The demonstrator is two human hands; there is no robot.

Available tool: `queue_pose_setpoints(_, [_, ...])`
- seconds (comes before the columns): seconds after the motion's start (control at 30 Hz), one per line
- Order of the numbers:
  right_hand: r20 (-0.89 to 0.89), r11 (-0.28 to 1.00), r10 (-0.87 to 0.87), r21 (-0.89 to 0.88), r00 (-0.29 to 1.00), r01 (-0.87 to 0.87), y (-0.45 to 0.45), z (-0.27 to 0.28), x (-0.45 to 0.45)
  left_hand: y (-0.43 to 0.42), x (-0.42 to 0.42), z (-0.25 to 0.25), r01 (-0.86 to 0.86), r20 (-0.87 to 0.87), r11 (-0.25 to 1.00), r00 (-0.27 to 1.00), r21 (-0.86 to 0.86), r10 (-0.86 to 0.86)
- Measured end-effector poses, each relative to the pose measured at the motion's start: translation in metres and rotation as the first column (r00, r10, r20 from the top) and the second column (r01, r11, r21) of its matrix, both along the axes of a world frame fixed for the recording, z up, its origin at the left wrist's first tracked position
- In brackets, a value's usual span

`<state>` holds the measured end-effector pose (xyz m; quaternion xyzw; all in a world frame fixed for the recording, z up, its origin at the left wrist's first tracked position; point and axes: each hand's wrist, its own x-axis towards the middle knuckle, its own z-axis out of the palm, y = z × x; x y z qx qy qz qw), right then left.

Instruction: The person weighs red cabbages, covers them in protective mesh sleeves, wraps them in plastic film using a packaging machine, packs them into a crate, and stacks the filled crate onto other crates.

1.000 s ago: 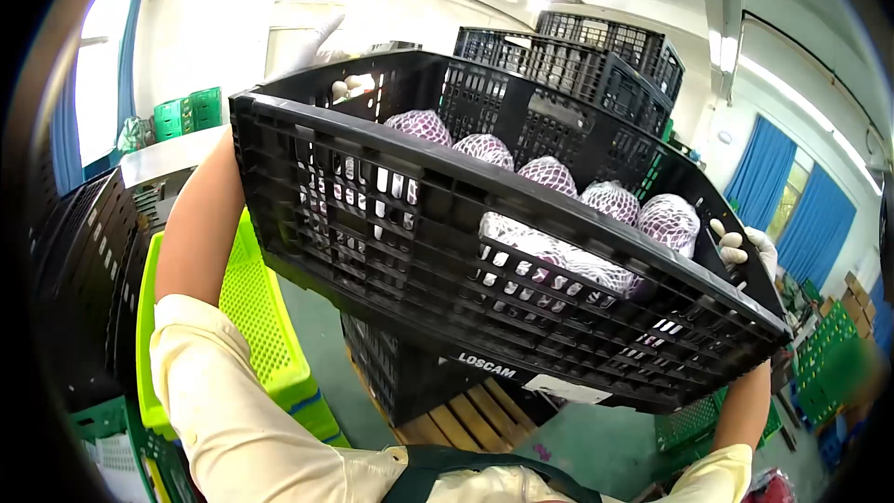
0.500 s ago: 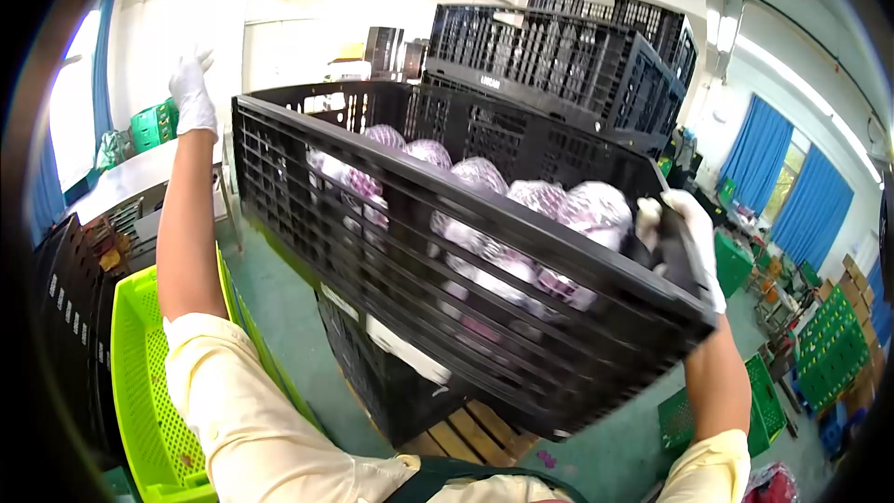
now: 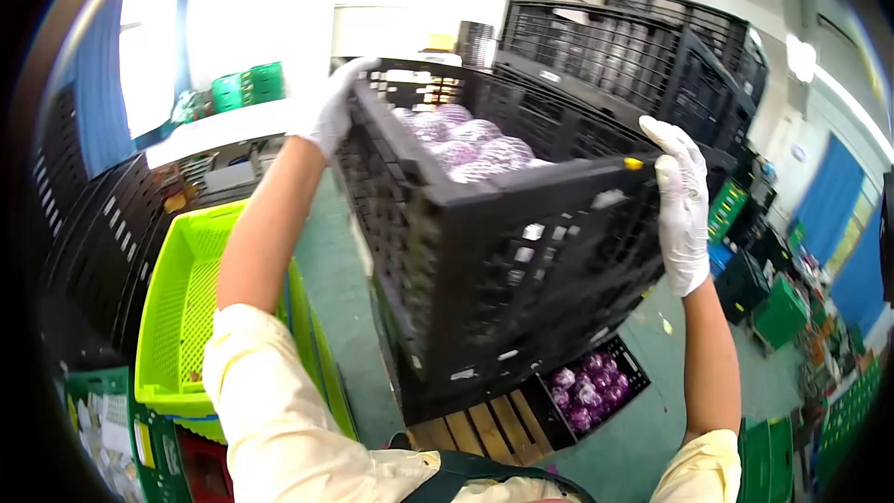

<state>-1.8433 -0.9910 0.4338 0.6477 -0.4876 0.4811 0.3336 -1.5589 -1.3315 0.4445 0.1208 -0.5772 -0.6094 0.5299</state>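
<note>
A black crate [image 3: 549,251] stands tilted across the middle, one corner toward me. White-netted purple produce [image 3: 470,142] lies inside it. My left hand [image 3: 337,107], in a white glove, is at the crate's left rim; its fingers reach over the rim and look blurred. My right hand [image 3: 682,205], also gloved, rests against the crate's right side near the top edge, fingers extended upward and together. The crate's underside is hidden, so what it rests on cannot be told.
Stacked black crates [image 3: 596,47] rise behind. Lime-green baskets [image 3: 191,307] stand at left beside dark crates [image 3: 102,242]. Below are a wooden pallet [image 3: 480,428] and a crate of purple produce [image 3: 591,389]. Green crates [image 3: 247,87] sit on the far table [image 3: 223,135].
The crate has turned, bringing a corner toward me. My left hand has come down from the air to its rim. My right hand has moved from the end rim onto the near side.
</note>
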Motion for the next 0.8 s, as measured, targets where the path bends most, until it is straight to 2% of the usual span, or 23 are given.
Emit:
queue_pose_setpoints(0.07, [0.011,0.999,-0.016,0.046,1.000,0.016,-0.031,-0.008,-0.018,0.009,0.005,-0.002,-0.082,0.115,0.996,0.990,-0.032,0.085])
queue_pose_setpoints(0.13, [0.237,0.969,0.220,0.054,0.946,-0.239,-0.048,-0.010,-0.032,0.008,0.004,-0.001,-0.147,0.088,0.979,0.983,-0.143,0.161])
queue_pose_setpoints(0.2, [0.035,0.995,0.077,-0.068,0.996,-0.074,-0.059,-0.008,-0.037,-0.033,-0.010,-0.009,-0.193,-0.024,0.974,0.981,-0.119,0.192])
queue_pose_setpoints(0.27, [0.209,0.982,0.189,-0.063,0.959,-0.179,-0.064,-0.005,-0.029,-0.038,-0.018,-0.009,-0.173,-0.194,0.972,0.971,-0.156,0.141])
queue_pose_setpoints(0.3, [0.054,0.984,0.119,-0.140,0.991,-0.111,-0.070,0.000,-0.020,-0.034,-0.013,-0.004,-0.107,-0.143,0.991,0.985,-0.075,0.095])
queue_pose_setpoints(0.33, [0.139,0.989,0.102,-0.123,0.985,-0.085,-0.074,0.002,0.000,-0.042,-0.017,-0.003,-0.028,-0.216,0.997,0.976,-0.072,0.011])
queue_pose_setpoints(0.37, [0.100,0.990,0.085,-0.118,0.991,-0.073,-0.079,0.005,0.010,-0.068,-0.023,-0.006,-0.015,-0.211,0.997,0.978,-0.070,0.000])
queue_pose_setpoints(0.43, [0.048,0.990,0.048,-0.136,0.998,-0.041,-0.091,0.015,0.028,-0.118,-0.030,-0.010,0.025,-0.316,0.992,0.947,-0.120,-0.063])
queue_pose_setpoints(0.47, [0.081,0.992,0.062,-0.112,0.995,-0.052,-0.097,0.018,0.026,-0.119,-0.027,-0.008,-0.038,-0.335,0.992,0.942,-0.120,-0.004])
queue_pose_setpoints(0.53, [-0.020,0.989,0.061,-0.136,0.998,-0.063,-0.113,0.026,0.025,-0.110,-0.014,-0.009,-0.034,-0.324,0.996,0.946,-0.078,0.007])
queue_pose_setpoints(0.57, [-0.034,0.988,0.087,-0.125,0.996,-0.090,-0.119,0.030,0.026,-0.093,-0.011,-0.006,-0.023,-0.386,0.998,0.923,-0.057,-0.001])
queue_pose_setpoints(0.6, [-0.050,0.986,0.125,-0.108,0.991,-0.130,-0.124,0.035,0.027,-0.103,-0.010,-0.008,0.024,-0.415,0.991,0.907,-0.132,-0.077])
queue_pose_setpoints(0.67, [-0.032,0.985,0.123,-0.120,0.992,-0.126,-0.138,0.044,0.022,-0.127,-0.013,-0.006,-0.127,-0.428,0.987,0.901,-0.094,0.075])
queue_pose_setpoints(0.7, [-0.057,0.990,0.086,-0.111,0.995,-0.092,-0.141,0.046,0.018,-0.126,-0.019,-0.009,-0.091,-0.452,0.996,0.889,-0.021,0.072])
queue_pose_setpoints(0.73, [-0.087,0.992,0.053,-0.107,0.995,-0.062,-0.145,0.049,0.012,-0.128,-0.025,-0.008,-0.225,-0.427,0.974,0.882,-0.008,0.200])
queue_pose_setpoints(0.8, [-0.276,0.976,-0.046,-0.217,0.960,-0.016,-0.152,0.041,-0.022,-0.132,-0.036,-0.004,-0.266,-0.332,0.964,0.910,-0.006,0.249])
